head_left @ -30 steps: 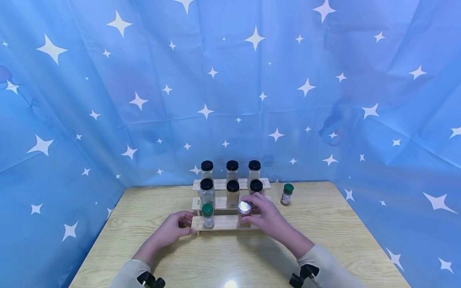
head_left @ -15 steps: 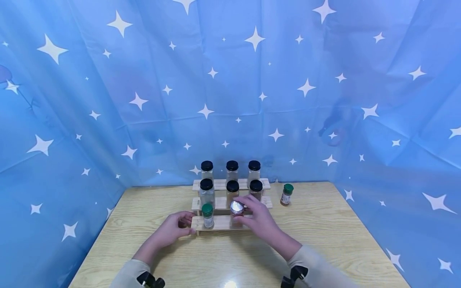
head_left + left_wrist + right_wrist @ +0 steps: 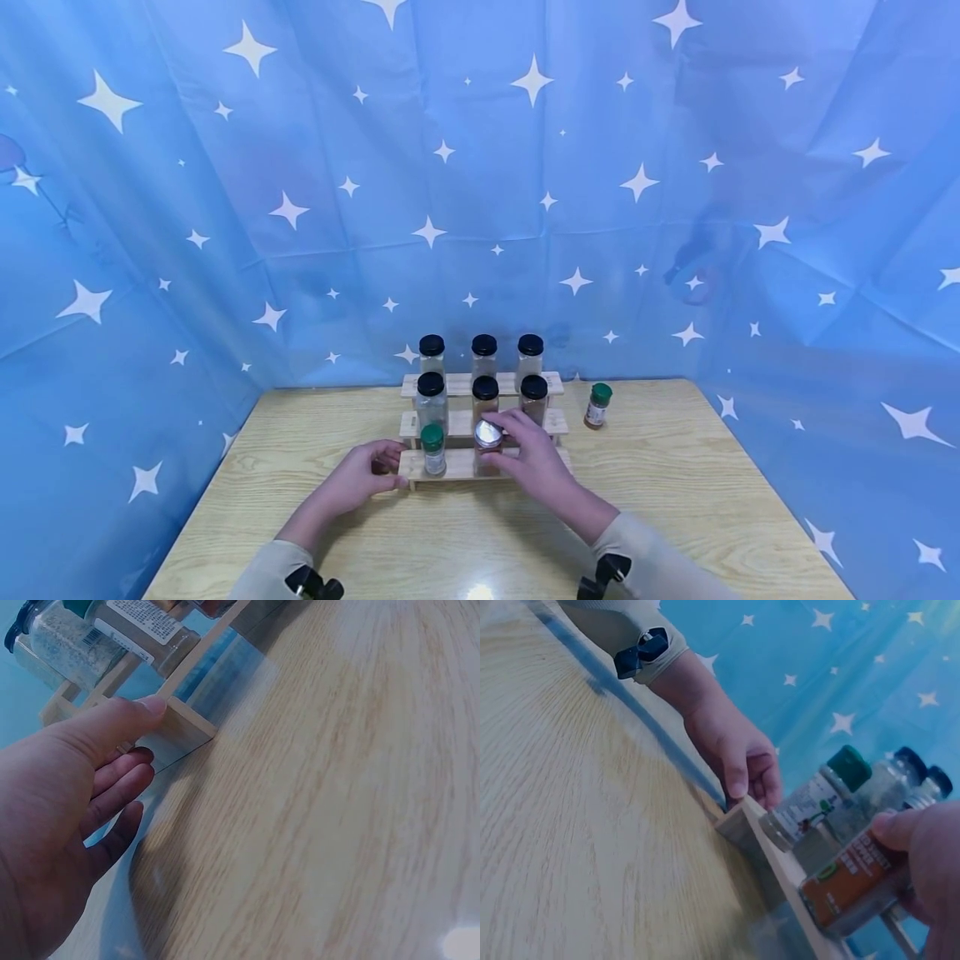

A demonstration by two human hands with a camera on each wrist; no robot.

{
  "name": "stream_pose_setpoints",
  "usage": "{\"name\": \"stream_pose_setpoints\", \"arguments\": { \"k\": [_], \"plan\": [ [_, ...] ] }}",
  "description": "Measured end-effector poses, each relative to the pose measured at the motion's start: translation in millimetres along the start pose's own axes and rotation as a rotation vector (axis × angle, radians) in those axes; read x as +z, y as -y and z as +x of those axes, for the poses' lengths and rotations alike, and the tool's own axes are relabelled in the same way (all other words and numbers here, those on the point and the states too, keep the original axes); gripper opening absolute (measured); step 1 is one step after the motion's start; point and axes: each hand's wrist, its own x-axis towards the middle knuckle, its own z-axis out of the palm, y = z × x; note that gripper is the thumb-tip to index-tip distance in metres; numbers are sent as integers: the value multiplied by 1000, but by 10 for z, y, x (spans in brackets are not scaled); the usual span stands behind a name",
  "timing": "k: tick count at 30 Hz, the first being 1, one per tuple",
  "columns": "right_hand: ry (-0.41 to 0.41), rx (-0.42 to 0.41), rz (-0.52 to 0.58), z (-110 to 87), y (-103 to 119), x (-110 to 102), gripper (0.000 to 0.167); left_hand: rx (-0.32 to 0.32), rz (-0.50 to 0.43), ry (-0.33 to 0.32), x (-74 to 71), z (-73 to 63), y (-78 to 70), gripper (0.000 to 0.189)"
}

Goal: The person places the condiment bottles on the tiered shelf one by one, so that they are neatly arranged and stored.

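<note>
A three-tier wooden spice rack (image 3: 459, 463) stands on the table. My left hand (image 3: 358, 477) holds the left end of its lowest shelf, thumb at the front corner and fingers curled behind, as the left wrist view shows. With thumb and fingers, my right hand (image 3: 534, 457) grips a silver-lidded spice jar (image 3: 488, 435), upright at the middle of that shelf. Its orange-red label (image 3: 855, 876) faces the front in the right wrist view. To its left, a green-lidded spice jar (image 3: 433, 457) sits on the same shelf.
Black-lidded jars fill the upper two tiers, among them a middle-tier jar (image 3: 431, 404) and a top-tier jar (image 3: 529, 357). Another green-lidded jar (image 3: 597, 406) stands on the table (image 3: 675, 483) right of the rack. A blue star-patterned curtain (image 3: 480, 208) hangs behind.
My right hand has slid the silver-lidded jar leftward along the lowest shelf, from right of the middle to the middle. The left hand has stayed at the rack's end.
</note>
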Motion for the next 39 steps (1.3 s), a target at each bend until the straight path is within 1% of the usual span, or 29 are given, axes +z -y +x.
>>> {"name": "stream_pose_setpoints", "arguments": {
  "k": [7,10,14,19,25,39],
  "plan": [
    [-14,-5,6,14,-22,13,65,2,-4,2,-7,9,4,59],
    [-25,-4,27,21,-31,22,64,10,-5,5,-15,17,10,58],
    [-32,5,54,20,-32,30,63,3,-6,7,-21,17,11,59],
    [-35,-8,30,21,-32,28,63,-1,-4,7,-20,12,4,61],
    [-26,-20,17,22,-19,19,63,16,-10,5,-13,19,10,58],
    [-38,-26,21,12,-18,13,62,10,-7,0,-1,2,17,58]
  ]
}}
